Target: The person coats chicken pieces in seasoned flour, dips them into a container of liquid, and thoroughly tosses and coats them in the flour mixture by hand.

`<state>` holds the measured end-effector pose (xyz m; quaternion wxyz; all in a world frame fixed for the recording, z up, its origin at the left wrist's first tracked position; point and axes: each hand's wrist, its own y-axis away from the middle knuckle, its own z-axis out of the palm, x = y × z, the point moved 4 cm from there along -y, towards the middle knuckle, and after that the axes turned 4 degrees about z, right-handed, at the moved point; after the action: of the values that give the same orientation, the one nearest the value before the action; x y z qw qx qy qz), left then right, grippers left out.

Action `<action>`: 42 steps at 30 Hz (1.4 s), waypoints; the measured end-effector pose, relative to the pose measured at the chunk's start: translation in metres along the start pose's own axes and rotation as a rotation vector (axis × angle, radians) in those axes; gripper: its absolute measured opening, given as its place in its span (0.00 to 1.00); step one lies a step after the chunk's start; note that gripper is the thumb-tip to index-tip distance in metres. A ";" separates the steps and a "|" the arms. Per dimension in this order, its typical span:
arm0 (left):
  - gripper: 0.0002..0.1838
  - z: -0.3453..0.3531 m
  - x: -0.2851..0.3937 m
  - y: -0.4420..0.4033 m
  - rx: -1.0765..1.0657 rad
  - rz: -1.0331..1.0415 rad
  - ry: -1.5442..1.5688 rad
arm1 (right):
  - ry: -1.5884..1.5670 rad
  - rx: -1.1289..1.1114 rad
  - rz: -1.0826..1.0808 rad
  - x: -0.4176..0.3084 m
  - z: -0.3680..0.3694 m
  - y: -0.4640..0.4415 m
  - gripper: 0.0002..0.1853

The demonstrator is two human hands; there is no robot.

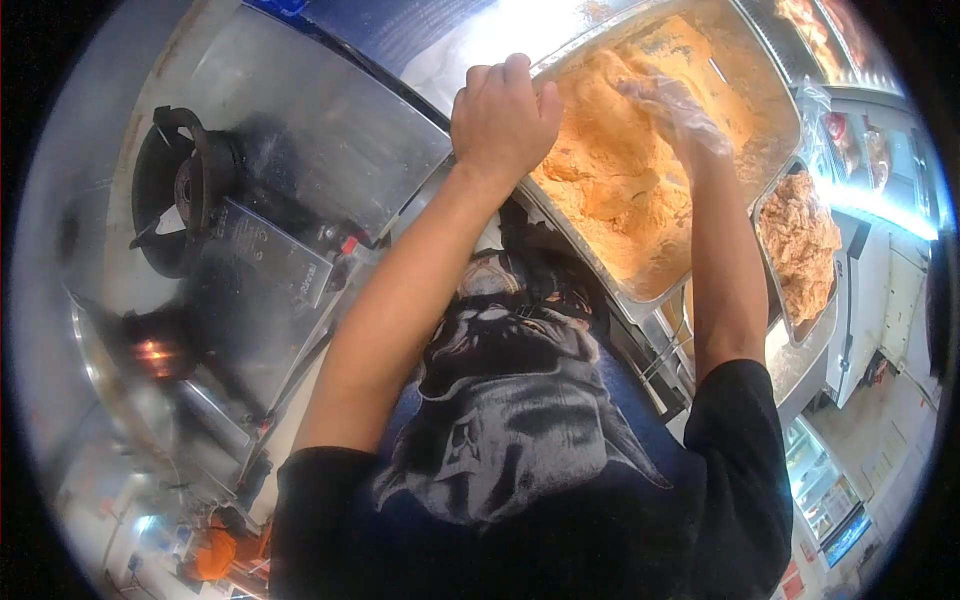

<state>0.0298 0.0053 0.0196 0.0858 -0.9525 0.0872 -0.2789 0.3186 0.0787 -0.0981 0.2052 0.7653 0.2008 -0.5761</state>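
A deep metal tray holds a bed of orange-tinted breading flour, heaped and uneven. My left hand is closed at the tray's left edge, its fingers curled over the rim. Inside the tray, my right hand wears a clear plastic glove dusted with flour. Its fingertips reach left into the flour, where the coating and blur hide whether they grip anything. Right of the tray, a smaller metal pan is full of breaded pieces that look like chicken.
On the left stands a steel counter with a black wok-burner ring. Below it, a second burner glows orange. A clear plastic bag hangs by the tray's right side. More trays of food sit at top right.
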 end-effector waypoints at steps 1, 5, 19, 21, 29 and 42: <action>0.24 0.000 0.002 -0.001 -0.003 0.004 0.002 | 0.084 0.264 0.317 -0.045 0.019 -0.003 0.32; 0.24 0.000 -0.002 -0.002 0.001 -0.005 0.003 | 0.694 0.440 0.515 -0.031 0.070 -0.040 0.31; 0.23 0.002 -0.001 0.002 -0.016 0.016 0.035 | -0.374 0.396 0.635 -0.115 0.048 0.012 0.24; 0.23 -0.002 0.001 -0.001 -0.035 -0.014 0.023 | -0.372 0.409 0.662 -0.112 0.032 0.022 0.24; 0.24 -0.002 0.000 -0.001 -0.036 0.010 0.048 | -0.146 0.569 0.847 -0.104 0.082 0.023 0.17; 0.24 0.004 -0.004 -0.002 -0.014 0.014 0.042 | 1.120 0.003 0.727 -0.123 0.075 -0.045 0.20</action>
<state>0.0286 0.0081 0.0150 0.0791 -0.9464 0.0978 -0.2975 0.2028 0.0672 -0.0018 0.2501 0.9681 0.0054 0.0138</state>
